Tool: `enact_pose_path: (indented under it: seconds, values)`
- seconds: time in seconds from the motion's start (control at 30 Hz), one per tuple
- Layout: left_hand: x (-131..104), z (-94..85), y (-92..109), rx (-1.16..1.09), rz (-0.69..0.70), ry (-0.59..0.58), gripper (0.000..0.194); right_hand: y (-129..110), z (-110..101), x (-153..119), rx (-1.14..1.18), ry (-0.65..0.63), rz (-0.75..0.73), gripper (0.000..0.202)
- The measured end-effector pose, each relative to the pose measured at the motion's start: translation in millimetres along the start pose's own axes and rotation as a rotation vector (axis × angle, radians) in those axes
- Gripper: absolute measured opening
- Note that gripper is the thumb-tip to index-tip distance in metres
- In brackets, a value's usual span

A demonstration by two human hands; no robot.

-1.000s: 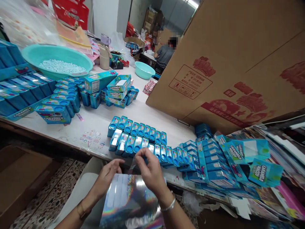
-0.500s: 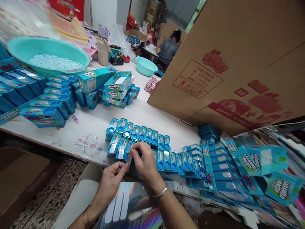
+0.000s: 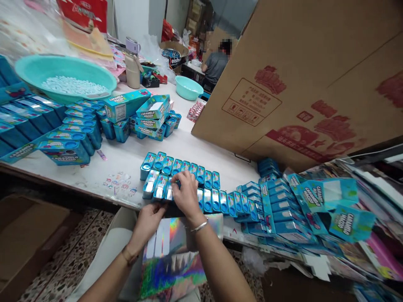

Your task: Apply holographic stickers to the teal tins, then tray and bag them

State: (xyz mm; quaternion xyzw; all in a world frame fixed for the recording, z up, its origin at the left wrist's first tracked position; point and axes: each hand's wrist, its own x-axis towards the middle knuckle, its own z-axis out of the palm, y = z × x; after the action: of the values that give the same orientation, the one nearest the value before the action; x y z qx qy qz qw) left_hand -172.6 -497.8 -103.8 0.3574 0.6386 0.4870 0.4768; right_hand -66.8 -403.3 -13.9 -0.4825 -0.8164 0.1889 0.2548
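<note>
1. The right hand (image 3: pixel 186 196) is over the near row of blue containers (image 3: pixel 160 187), hiding several; its thumb and fingers are bent together, and I cannot tell whether they grip anything.
2. The left hand (image 3: pixel 147 221) is at the near edge of the tabletop (image 3: pixel 126 156), its fingers drawn together; what they pinch, if anything, cannot be made out.
3. The blue containers stand side by side in two rows.
4. A shiny sheet (image 3: pixel 179 272) with pale strips (image 3: pixel 163 237) lies below the hands, the right forearm crossing its side.
5. A large cardboard carton (image 3: pixel 315 54) slants over the tabletop's right side, blocking the view behind it.
6. Printed display boxes (image 3: pixel 327 195) crowd the right end.
7. At left, a cluster of containers (image 3: pixel 67 152) stands before a wide turquoise basin (image 3: pixel 30 69) of pale pieces.
8. Beyond are a bottle (image 3: pixel 132 74), a smaller basin (image 3: pixel 189 90) and a seated person (image 3: pixel 215 67).
</note>
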Motion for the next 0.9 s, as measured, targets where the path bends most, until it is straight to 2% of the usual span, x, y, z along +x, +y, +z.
enact_pose_path:
  seconds: [0.07,0.13,0.17,0.23,0.33,0.43,0.57,0.67,0.8,0.9]
  values:
    - [-5.5,-6.9,4.0,-0.001,0.010,-0.032,0.052,-1.7,-8.5,-10.9,0.067,0.059,-0.055,0.020]
    - [-18.6,-14.4,11.6,0.001,0.043,-0.105,0.050,-2.2,-21.7,-33.3,0.158,0.099,-0.127,0.025]
    - [-26.8,-17.7,15.8,0.011,0.066,-0.161,0.045,-1.4,-28.4,-48.3,0.184,0.081,-0.162,0.024]
    - [-42.5,-22.0,22.9,0.064,0.110,-0.290,0.036,2.6,-38.2,-82.2,0.166,-0.041,-0.220,0.020]
    - [-57.1,-20.9,26.9,0.172,0.123,-0.411,0.028,13.0,-39.4,-128.7,0.064,-0.200,-0.266,0.017]
    - [-60.2,-13.0,24.9,0.177,0.082,-0.489,0.037,21.6,-33.4,-155.6,0.013,-0.128,-0.289,0.015]
    - [-59.8,-1.9,25.8,0.049,-0.035,-0.586,0.046,25.0,-36.2,-166.1,-0.056,0.044,-0.405,0.023]
    - [-61.6,3.4,30.8,-0.053,-0.129,-0.618,0.049,26.5,-43.1,-167.8,-0.119,0.104,-0.491,0.031]
    - [-63.4,8.4,36.1,-0.161,-0.178,-0.602,0.049,29.7,-48.2,-166.8,-0.158,0.127,-0.551,0.037]
    - [-60.9,11.4,37.3,-0.195,-0.191,-0.607,0.050,30.4,-50.8,-163.1,-0.132,0.100,-0.522,0.036]
